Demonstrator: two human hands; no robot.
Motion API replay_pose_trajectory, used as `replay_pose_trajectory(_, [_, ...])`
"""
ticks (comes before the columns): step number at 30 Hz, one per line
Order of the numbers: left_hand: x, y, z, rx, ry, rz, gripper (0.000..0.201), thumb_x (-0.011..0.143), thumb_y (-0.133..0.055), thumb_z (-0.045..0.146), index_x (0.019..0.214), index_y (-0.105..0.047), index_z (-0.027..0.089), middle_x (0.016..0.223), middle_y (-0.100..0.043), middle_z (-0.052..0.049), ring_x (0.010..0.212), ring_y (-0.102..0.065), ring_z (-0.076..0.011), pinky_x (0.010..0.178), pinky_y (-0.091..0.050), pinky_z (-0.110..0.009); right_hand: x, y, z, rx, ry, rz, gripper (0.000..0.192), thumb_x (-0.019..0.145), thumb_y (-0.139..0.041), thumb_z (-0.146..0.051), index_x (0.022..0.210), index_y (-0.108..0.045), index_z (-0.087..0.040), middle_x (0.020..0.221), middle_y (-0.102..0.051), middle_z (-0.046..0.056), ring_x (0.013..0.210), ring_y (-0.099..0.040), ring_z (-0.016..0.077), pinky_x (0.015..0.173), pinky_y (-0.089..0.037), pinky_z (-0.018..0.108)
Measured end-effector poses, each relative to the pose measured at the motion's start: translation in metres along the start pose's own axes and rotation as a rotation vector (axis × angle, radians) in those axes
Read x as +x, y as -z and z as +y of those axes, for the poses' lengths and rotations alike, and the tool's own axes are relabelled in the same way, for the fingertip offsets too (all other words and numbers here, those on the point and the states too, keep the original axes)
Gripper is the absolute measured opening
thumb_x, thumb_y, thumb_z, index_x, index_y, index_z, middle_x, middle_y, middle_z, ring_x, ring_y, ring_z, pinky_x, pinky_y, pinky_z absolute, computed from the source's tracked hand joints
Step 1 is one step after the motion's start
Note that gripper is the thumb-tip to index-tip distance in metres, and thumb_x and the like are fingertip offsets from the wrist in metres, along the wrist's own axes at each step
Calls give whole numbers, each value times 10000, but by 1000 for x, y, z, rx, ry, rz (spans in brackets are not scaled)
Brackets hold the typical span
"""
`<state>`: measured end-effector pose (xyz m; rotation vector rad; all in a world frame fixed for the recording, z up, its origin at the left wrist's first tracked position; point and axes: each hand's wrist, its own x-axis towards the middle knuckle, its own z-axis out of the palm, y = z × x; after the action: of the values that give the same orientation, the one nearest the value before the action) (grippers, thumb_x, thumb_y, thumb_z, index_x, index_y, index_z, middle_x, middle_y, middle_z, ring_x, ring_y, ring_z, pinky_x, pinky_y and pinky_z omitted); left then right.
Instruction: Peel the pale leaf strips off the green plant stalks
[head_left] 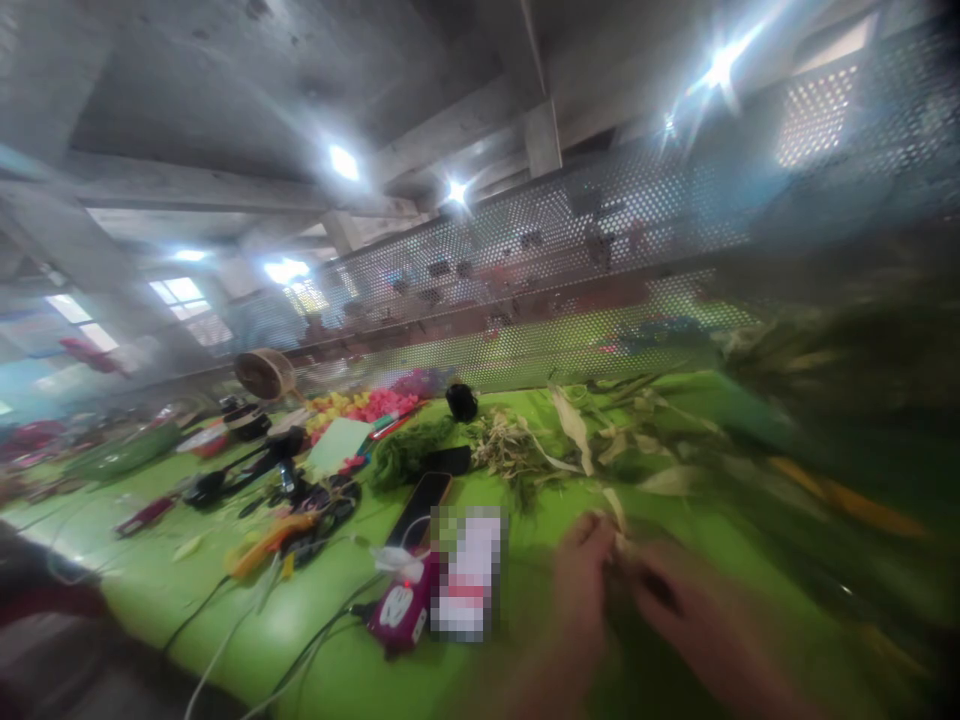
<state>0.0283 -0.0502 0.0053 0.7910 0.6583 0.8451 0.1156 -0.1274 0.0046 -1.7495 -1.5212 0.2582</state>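
Hands, left (581, 575) and right (679, 600), both pinching a leafy stem (611, 505).

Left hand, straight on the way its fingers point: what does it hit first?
Likely the pale dried leaf strip at the left hand's fingertips, which looks already touching, then the heap of green foliage behind it. Motion blur makes depth uncertain.

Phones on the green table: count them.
2. One dark phone lies flat just beyond the pink box; a second lies farther back beside the green foliage. Blur and clutter may hide more.
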Motion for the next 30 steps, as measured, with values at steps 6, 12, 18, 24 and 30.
replay_pose_trajectory(6, [0, 4, 3, 40, -35, -4, 290, 658, -782, 380, 772, -635, 157, 726, -623, -4, 644, -547, -105, 630, -416, -217, 0, 4, 6, 89, -15, -59, 214, 868, -465, -274, 700, -591, -228, 682, -659, 9, 633, -600, 174, 605, -432, 284])
replay_pose_trajectory(12, [-5, 3, 8, 238, 35, -175, 383, 681, -750, 499, 834, -676, 156, 750, -623, -28, 679, -537, -116, 650, -403, -215, 12, 27, 10, 305, -181, 88, 266, 867, -536, -435, 1002, -637, -230, 892, -690, 35, 739, -620, 186, 651, -469, 287])
replay_pose_trajectory(18, [-12, -2, 9, 311, 99, -194, 437, 635, -756, 558, 798, -658, 165, 678, -567, 3, 601, -459, -94, 581, -347, -206, 15, 33, 9, 309, -185, 133, 258, 832, -556, -387, 642, -552, -213, 636, -550, -28, 612, -521, 143, 561, -404, 246])
replay_pose_trajectory(24, [-18, -2, 10, 348, 128, -219, 416, 659, -735, 558, 770, -623, 173, 602, -508, 29, 532, -399, -79, 533, -310, -205, 17, 38, 8, 347, -207, 181, 263, 804, -559, -384, 609, -494, -220, 598, -476, -44, 570, -461, 124, 519, -371, 235])
replay_pose_trajectory(30, [-13, -2, 12, 318, 4, -114, 416, 653, -744, 544, 801, -656, 165, 685, -581, -3, 658, -498, -122, 650, -378, -224, 20, 34, 10, 580, -383, -10, 269, 835, -492, -487, 802, -580, -234, 605, -559, -46, 444, -487, 111, 433, -383, 238])
